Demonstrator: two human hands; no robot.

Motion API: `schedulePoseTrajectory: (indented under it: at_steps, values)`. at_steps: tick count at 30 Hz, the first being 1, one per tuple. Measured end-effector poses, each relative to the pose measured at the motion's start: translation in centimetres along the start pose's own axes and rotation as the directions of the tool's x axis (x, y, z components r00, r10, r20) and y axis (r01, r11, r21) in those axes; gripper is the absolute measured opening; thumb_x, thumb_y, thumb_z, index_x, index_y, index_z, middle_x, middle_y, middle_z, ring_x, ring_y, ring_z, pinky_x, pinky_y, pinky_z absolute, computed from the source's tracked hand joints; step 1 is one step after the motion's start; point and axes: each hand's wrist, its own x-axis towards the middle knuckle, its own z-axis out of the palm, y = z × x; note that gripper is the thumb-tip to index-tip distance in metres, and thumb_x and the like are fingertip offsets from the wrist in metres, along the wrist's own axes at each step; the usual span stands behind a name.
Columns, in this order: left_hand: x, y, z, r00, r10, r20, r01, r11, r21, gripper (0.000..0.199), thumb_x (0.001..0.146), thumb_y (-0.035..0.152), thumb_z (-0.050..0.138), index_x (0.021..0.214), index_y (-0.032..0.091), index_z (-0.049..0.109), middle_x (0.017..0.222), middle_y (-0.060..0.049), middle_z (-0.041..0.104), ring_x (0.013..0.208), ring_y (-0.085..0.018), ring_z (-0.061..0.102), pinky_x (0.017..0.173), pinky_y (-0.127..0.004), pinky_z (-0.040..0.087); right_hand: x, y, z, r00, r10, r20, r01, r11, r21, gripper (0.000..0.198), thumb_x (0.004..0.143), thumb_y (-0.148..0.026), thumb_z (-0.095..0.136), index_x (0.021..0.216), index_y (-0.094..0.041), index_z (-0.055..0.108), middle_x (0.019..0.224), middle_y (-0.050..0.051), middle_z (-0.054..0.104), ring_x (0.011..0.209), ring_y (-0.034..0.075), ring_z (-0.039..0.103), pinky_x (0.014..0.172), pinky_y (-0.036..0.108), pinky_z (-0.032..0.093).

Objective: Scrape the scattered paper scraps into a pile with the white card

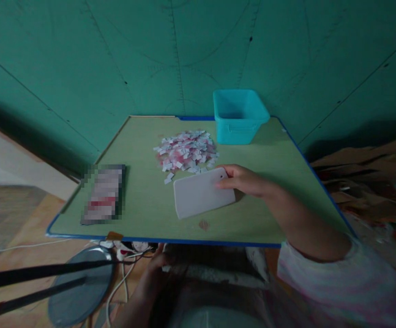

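Note:
My right hand [237, 179] grips the right end of a white flat rectangular slab [200, 193], thumb on top and fingers behind. The slab has rounded corners and a small dark dot near its upper right corner. I cannot make out whether it is a device or a plain board. Just behind its far edge lies a loose pile of small white and pink paper pieces [187, 150]. Below the table's front edge, close to my lap, is my left hand [159, 264]; it is dark and blurred, and its fingers are mostly hidden.
A turquoise plastic bin [237, 132] stands at the back right of the green table [143, 205]. On the left lies a pixelated flat item [102, 193]. Cables [124, 278] and a round grey stool seat [78, 296] are below left. Cardboard [365, 157] is piled at right.

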Motion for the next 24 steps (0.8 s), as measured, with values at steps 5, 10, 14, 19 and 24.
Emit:
schedulePoseTrajectory:
  at_steps: [5, 10, 14, 19, 24]
  values:
    - [-1.0, 0.2, 1.3, 0.999, 0.036, -0.032, -0.037, 0.999, -0.030, 0.013, 0.043, 0.009, 0.058, 0.039, 0.021, 0.058, 0.039, 0.006, 0.052, 0.039, -0.007, 0.043, 0.042, -0.018, 0.038, 0.3, 0.6, -0.1, 0.996, -0.091, 0.025, 0.091, 0.996, -0.025, 0.027, 0.063, -0.017, 0.062, 0.087, -0.014, 0.052, 0.078, -0.001, 0.058, 0.067, 0.009, 0.052, 0.062, 0.022, 0.042]
    - [-1.7, 0.3, 2.6, 0.998, 0.056, -0.006, -0.057, 0.996, -0.064, 0.013, 0.042, 0.010, 0.055, 0.039, 0.022, 0.057, 0.040, 0.006, 0.052, 0.039, -0.007, 0.042, 0.039, -0.018, 0.034, -0.2, 0.5, 0.0, 0.978, -0.033, 0.206, 0.050, 0.996, -0.077, 0.023, 0.063, -0.017, 0.061, 0.083, -0.014, 0.052, 0.076, -0.002, 0.057, 0.064, 0.008, 0.051, 0.056, 0.019, 0.039]
    - [-1.2, 0.0, 1.8, 0.994, 0.105, 0.017, -0.104, 0.994, -0.011, 0.014, 0.044, 0.009, 0.055, 0.043, 0.023, 0.058, 0.036, 0.005, 0.047, 0.038, -0.011, 0.040, 0.040, -0.023, 0.033, -0.4, 0.2, -0.6, 0.984, -0.024, 0.175, 0.044, 0.993, -0.113, 0.020, 0.061, -0.017, 0.061, 0.079, -0.014, 0.054, 0.073, -0.002, 0.057, 0.063, 0.008, 0.051, 0.055, 0.019, 0.039]
    - [-0.7, -0.1, 0.7, 0.996, 0.081, -0.042, -0.080, 0.996, 0.042, 0.022, 0.039, 0.006, 0.057, 0.053, 0.022, 0.064, 0.053, 0.001, 0.062, 0.050, -0.014, 0.051, 0.051, -0.024, 0.040, -0.1, 0.3, -1.5, 0.993, -0.087, 0.074, 0.096, 0.987, -0.129, 0.026, 0.060, -0.019, 0.063, 0.084, -0.014, 0.054, 0.076, -0.001, 0.059, 0.067, 0.010, 0.053, 0.060, 0.022, 0.042]
    - [-1.4, 0.3, 1.4, 0.999, 0.029, -0.032, -0.029, 0.999, 0.020, 0.033, 0.038, 0.009, 0.057, 0.064, 0.024, 0.069, 0.044, 0.002, 0.056, 0.051, -0.018, 0.053, 0.049, -0.026, 0.041, 0.0, 0.7, -1.1, 0.981, -0.043, 0.191, 0.090, 0.965, -0.246, 0.027, 0.061, -0.022, 0.064, 0.084, -0.012, 0.055, 0.076, -0.001, 0.059, 0.065, 0.009, 0.053, 0.055, 0.019, 0.040]
